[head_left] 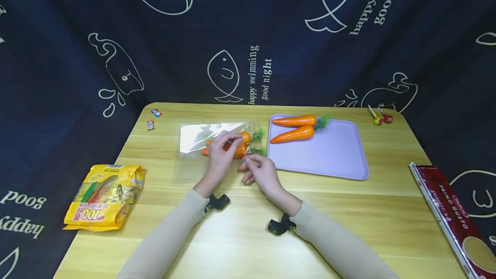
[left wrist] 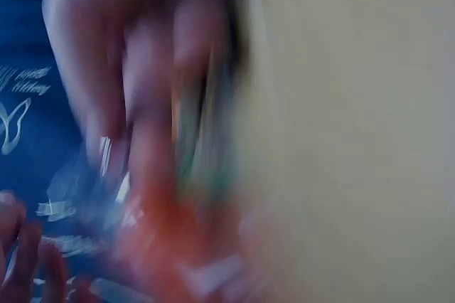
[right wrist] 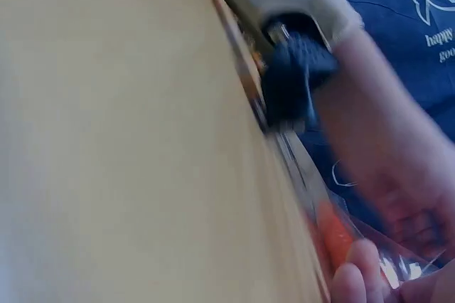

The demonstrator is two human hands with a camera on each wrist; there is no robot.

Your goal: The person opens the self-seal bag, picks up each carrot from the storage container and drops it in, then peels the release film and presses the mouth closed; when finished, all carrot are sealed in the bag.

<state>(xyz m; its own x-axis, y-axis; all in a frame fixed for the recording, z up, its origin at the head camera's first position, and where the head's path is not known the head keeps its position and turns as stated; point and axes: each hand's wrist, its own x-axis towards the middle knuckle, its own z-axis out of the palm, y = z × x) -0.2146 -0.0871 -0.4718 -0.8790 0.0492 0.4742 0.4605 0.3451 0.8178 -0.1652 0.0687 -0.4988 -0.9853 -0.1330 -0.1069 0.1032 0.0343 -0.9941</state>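
Two orange carrots [head_left: 241, 150] with green tops lie in a clear plastic bag [head_left: 193, 134], left of the tray; the leafy tops [head_left: 257, 136] stick out at its right end. My left hand [head_left: 220, 154] is over the carrots, thumb and forefinger curled in and pinching the bag's film. In the left wrist view, its blurred fingers [left wrist: 149, 104] reach down to the orange carrot shape [left wrist: 167, 239]. My right hand [head_left: 263, 175] pinches the bag's near edge beside the lower carrot top. Fingertips [right wrist: 362, 257] of that hand show by a carrot [right wrist: 333, 232] in the right wrist view.
A lilac tray [head_left: 329, 160] holds two more carrots [head_left: 294, 134]. On the left are a yellow snack package [head_left: 104, 197] and two small wrapped candies [head_left: 151, 125]. Two lollipops [head_left: 381, 117] lie at the far right corner, and a red box [head_left: 451, 210] along the right edge.
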